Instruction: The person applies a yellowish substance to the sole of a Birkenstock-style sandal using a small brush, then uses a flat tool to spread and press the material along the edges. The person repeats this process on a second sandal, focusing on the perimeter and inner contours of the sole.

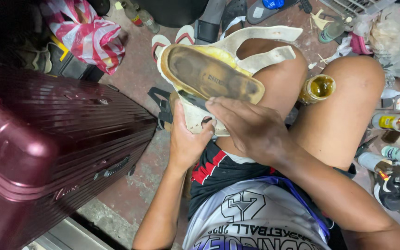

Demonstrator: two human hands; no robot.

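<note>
A worn sandal (209, 74) with a brown footbed and white straps rests on my left knee, its footbed peeled partly away from the white sole. My left hand (186, 139) grips the sandal's heel end from below. My right hand (251, 125) lies over the heel end, fingers pressed on the footbed's edge and holding a dark flat tool (193, 99) slid between footbed and sole. An open jar of yellowish glue (318, 88) stands between my knees.
A maroon ribbed suitcase (47, 139) fills the left. A red-and-white plastic bag (89, 37) lies behind it. Slippers (172, 39) and dark sandals (251, 11) lie on the floor ahead. Bottles and tubes (392, 122) crowd the right side.
</note>
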